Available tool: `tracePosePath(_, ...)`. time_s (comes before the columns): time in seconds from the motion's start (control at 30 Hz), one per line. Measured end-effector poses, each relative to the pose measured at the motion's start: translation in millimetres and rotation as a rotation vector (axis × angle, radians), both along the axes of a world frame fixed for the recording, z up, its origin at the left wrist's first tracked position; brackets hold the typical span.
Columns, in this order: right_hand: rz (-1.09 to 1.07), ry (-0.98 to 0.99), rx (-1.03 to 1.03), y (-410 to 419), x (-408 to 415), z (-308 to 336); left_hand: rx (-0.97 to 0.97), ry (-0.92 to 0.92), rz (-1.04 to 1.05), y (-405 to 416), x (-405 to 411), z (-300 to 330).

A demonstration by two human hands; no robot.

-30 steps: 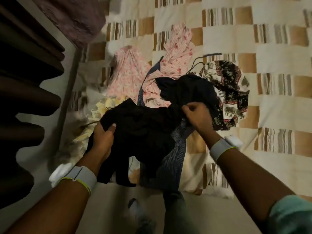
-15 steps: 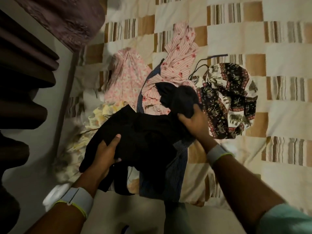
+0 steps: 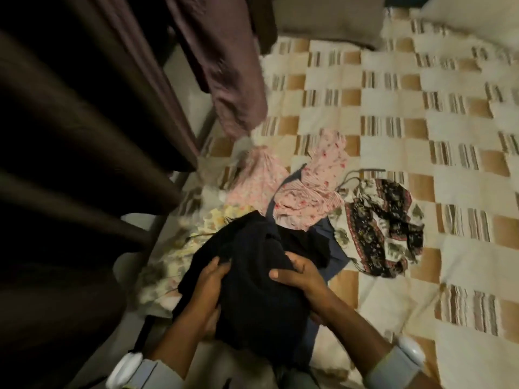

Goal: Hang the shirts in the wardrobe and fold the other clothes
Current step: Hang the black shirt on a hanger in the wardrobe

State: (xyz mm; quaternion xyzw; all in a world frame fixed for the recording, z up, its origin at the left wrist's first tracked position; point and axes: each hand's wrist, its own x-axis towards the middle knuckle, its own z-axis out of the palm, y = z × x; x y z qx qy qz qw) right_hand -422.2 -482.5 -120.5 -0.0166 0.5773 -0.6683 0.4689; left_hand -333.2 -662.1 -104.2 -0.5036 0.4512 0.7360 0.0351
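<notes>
A bunched black garment (image 3: 252,290) is gathered between both my hands at the near edge of the bed. My left hand (image 3: 209,279) grips its left side with curled fingers. My right hand (image 3: 297,276) grips its right side, thumb on top. Under it lies a blue striped garment (image 3: 334,248). Behind on the bed lie a pink striped floral shirt (image 3: 317,192), a pink floral garment (image 3: 258,178), a pale yellow floral garment (image 3: 196,242) and a black, red and white elephant-print garment (image 3: 384,228).
The checked cream and brown bedspread (image 3: 421,136) covers the bed. Dark brown curtains (image 3: 70,136) hang at the left. A mauve cloth (image 3: 224,66) hangs over the bed's far left. A pillow (image 3: 325,18) lies at the head.
My hands have drawn closer together and pulled the black garment into a bundle toward me. The view has swung up and left, showing more curtain and bed.
</notes>
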Motion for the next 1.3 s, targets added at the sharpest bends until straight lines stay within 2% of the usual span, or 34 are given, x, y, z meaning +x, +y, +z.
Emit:
tracePosePath(0.1,0.165,0.180,0.043,-24.5,15.6,59.2,-0.043,0.213,0.126,-38.5,68.1,55.3)
tracePosePath(0.17,0.141,0.263,0.046,-22.7,9.0,78.2,-0.126,0.290,0.152,-52.8,88.7,70.0)
tracePosePath(0.2,0.153,0.317,0.023,-39.2,26.5,101.6,-0.184,0.332,0.202,-67.4,126.6,89.0)
tracePosePath(0.3,0.192,0.314,-0.001,-58.2,50.6,130.7,-0.340,0.391,0.241,-93.7,188.8,108.8)
tracePosePath(0.37,0.327,0.272,-0.006,-86.8,85.6,148.5,-0.456,0.423,0.227,-104.7,245.6,117.9)
tracePosePath(0.43,0.424,0.178,-0.007,-109.1,119.5,160.6,-0.524,0.380,0.055,-100.5,285.5,113.2)
tracePosePath(0.47,0.464,0.125,-0.032,-120.7,135.4,166.6,-0.515,0.374,-0.041,-93.0,301.1,109.6)
tracePosePath(0.53,0.500,-0.010,-0.047,-149.2,170.9,175.4,-0.432,0.391,-0.095,-72.8,330.5,102.4)
tracePosePath(0.67,0.449,-0.321,-0.106,-201.6,240.7,188.8,-0.390,0.366,0.035,-31.9,369.8,116.7)
tracePosePath(0.73,0.556,-0.373,-0.110,-226.0,269.4,188.3,-0.505,0.165,0.139,-19.7,386.8,131.3)
tracePosePath(0.8,0.752,-0.302,-0.117,-244.2,288.8,185.4,-0.576,0.048,0.312,-16.5,396.0,140.3)
tracePosePath(0.9,1.132,-0.025,-0.167,-258.0,317.1,184.6,-0.704,0.019,0.794,-15.7,425.0,141.7)
tracePosePath(0.97,1.315,0.089,-0.250,-257.5,336.8,185.6,-0.692,-0.078,1.021,-9.0,445.8,148.3)
tracePosePath(1.03,1.429,0.137,-0.346,-248.5,352.4,183.2,-0.724,-0.075,1.073,2.5,455.5,160.1)
tracePosePath(1.13,1.527,0.352,-0.461,-236.4,382.2,162.7,-0.833,-0.095,1.008,9.8,459.4,186.2)
tracePosePath(1.23,1.563,0.471,-0.488,-237.5,403.3,151.8,-1.158,-0.262,0.903,14.5,477.5,220.1)
tracePosePath(1.3,1.588,0.540,-0.515,-245.0,407.2,155.0,-1.375,-0.389,0.943,21.0,499.3,245.1)
